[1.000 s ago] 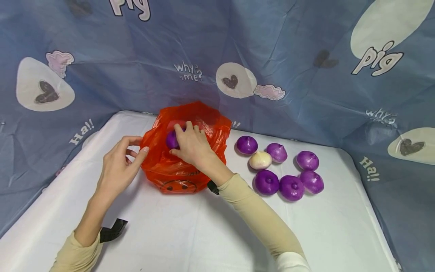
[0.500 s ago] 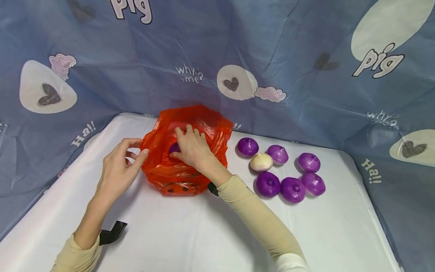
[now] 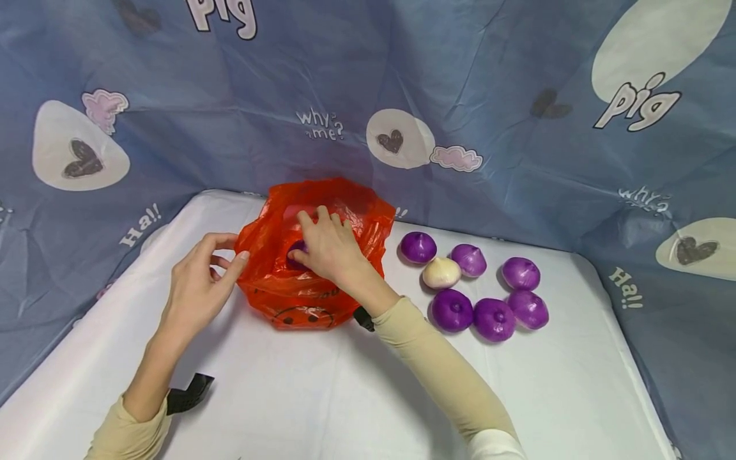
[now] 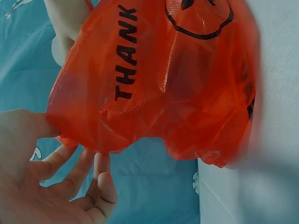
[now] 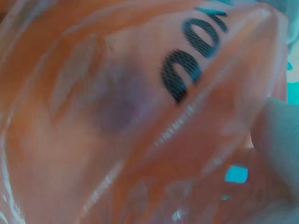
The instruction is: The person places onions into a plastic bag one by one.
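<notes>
Head view: right hand [image 3: 328, 246] apparently holds purple onion [image 3: 296, 253] inside orange bag [image 3: 299, 294].

The left hand [image 3: 198, 287] sits to the left, forearm running up from the lower left in a cream sleeve with a dark strap at the wrist. Its thumb and forefinger come together in a pinching grip, the other fingers [image 4: 70, 175] loosely bent beneath — in the left wrist view the palm faces up and those fingers curl slightly. The right arm crosses from the lower right, sleeved in the same cream cloth, a dark strap showing at its wrist. The right hand [image 3: 328, 246] lies palm down with its fingers curved downward — whether they close on anything cannot be told. The two hands are near but apart.
</notes>
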### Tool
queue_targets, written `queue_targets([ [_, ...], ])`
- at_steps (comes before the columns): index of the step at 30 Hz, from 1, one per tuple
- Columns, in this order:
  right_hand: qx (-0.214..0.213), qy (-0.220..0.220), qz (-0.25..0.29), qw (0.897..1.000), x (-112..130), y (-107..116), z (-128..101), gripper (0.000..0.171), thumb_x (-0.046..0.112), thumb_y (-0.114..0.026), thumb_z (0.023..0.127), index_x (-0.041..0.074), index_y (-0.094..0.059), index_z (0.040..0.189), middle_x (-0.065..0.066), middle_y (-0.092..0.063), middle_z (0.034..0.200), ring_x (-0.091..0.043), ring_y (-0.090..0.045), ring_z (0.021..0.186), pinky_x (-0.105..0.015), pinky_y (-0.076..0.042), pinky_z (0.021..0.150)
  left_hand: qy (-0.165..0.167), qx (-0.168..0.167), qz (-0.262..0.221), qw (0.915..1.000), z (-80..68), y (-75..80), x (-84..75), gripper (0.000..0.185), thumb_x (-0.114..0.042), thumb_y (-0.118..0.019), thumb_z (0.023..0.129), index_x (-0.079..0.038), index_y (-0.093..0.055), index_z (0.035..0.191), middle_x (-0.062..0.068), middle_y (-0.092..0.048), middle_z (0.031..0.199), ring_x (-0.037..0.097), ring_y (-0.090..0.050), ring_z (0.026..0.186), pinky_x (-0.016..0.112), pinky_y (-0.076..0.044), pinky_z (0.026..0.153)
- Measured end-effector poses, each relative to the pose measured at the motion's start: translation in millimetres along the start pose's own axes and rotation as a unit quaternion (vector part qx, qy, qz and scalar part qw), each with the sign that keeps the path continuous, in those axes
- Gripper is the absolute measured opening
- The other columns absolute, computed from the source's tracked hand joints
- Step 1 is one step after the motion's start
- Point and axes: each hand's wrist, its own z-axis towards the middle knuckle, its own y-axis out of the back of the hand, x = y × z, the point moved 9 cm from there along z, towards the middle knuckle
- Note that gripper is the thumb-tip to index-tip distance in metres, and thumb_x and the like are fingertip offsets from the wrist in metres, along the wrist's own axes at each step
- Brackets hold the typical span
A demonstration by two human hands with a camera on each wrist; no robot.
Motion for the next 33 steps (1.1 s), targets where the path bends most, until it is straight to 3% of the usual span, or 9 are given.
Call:
queue_targets([
  [8,-0.035,0.012,0.010,0.999,-11.0,23.0,-18.0,0.072,0.052,-0.078,0.095,0.018,-0.051,0.153,-0.015,-0.056,0.150,-0.038,-0.057,0.141,-0.056,-0.048,0.120,0.006,0.002,0.004,1.0000,-2.2,1.6,0.9,0.035,-0.025,-0.071,0.103,-0.011,-0.067,0.135,0.014,-0.075,0.124,-0.022,-0.049,0.084,0.006,-0.043,0.073],
  [15,-0.068,0.011,0.054,0.996,-28.8,39.0,-45.8,0.066,0.048,-0.076,0.098,0.020,-0.052,0.153,-0.012,-0.053,0.154,-0.033,-0.055,0.139,-0.050,-0.050,0.111,0.007,0.003,0.004,1.0000,-1.7,0.8,3.2,0.036,-0.025,-0.071,0.103,-0.010,-0.067,0.135,0.015,-0.075,0.124,-0.022,-0.048,0.085,0.004,-0.042,0.074],
  [23,-0.082,0.014,0.063,0.995,-42.5,56.8,-75.0,0.066,0.049,-0.074,0.100,0.020,-0.052,0.155,-0.011,-0.054,0.153,-0.032,-0.055,0.140,-0.057,-0.047,0.118,0.007,0.002,0.000,1.0000,-1.3,0.7,5.1,0.036,-0.024,-0.072,0.103,-0.010,-0.067,0.136,0.014,-0.075,0.127,-0.023,-0.048,0.085,0.003,-0.041,0.074],
  [28,-0.092,-0.002,0.064,0.994,-61.0,63.9,-92.2,0.065,0.048,-0.076,0.099,0.017,-0.054,0.152,-0.014,-0.056,0.152,-0.036,-0.054,0.141,-0.057,-0.045,0.118,0.010,0.005,0.002,0.9999,-1.8,-0.4,6.5,0.036,-0.024,-0.072,0.103,-0.011,-0.067,0.136,0.014,-0.075,0.126,-0.023,-0.048,0.085,0.004,-0.041,0.074],
  [33,-0.103,-0.028,0.074,0.992,-87.2,64.3,-108.9,0.061,0.045,-0.077,0.098,0.016,-0.056,0.149,-0.015,-0.058,0.148,-0.040,-0.059,0.134,-0.056,-0.047,0.110,0.012,0.009,0.002,0.9999,-1.8,-0.6,6.3,0.036,-0.025,-0.071,0.103,-0.011,-0.067,0.137,0.014,-0.075,0.125,-0.022,-0.048,0.085,0.004,-0.041,0.074],
])
